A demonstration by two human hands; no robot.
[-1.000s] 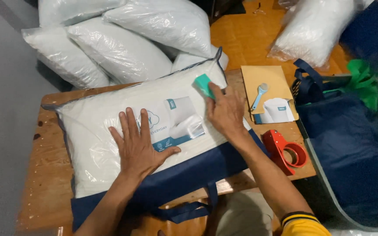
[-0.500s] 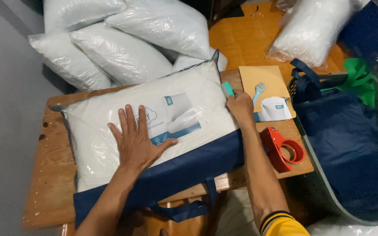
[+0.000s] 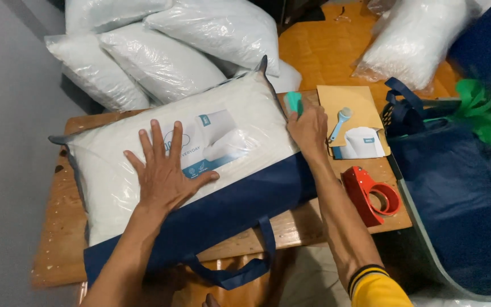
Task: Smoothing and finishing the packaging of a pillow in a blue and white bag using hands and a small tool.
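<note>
Right hand (image 3: 308, 129) pinches a small teal tool (image 3: 294, 102) at the packaged pillow's (image 3: 200, 153) far corner — left hand (image 3: 163, 173) pressing flat, fingers spread.

Looks like the sealing or smoothing step on the pillow, lying in its clear-and-navy carry bag (image 3: 223, 213) on the wooden table (image 3: 58, 239); next likely needs steady downward pressure (tape dispenser (image 3: 369, 193) idle nearby) — both forearms reach forward.

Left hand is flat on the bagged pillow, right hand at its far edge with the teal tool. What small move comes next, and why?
Probably slide the right hand and teal tool further along the bagged pillow's edge, since the left hand pins it flat to the wooden table.
</note>
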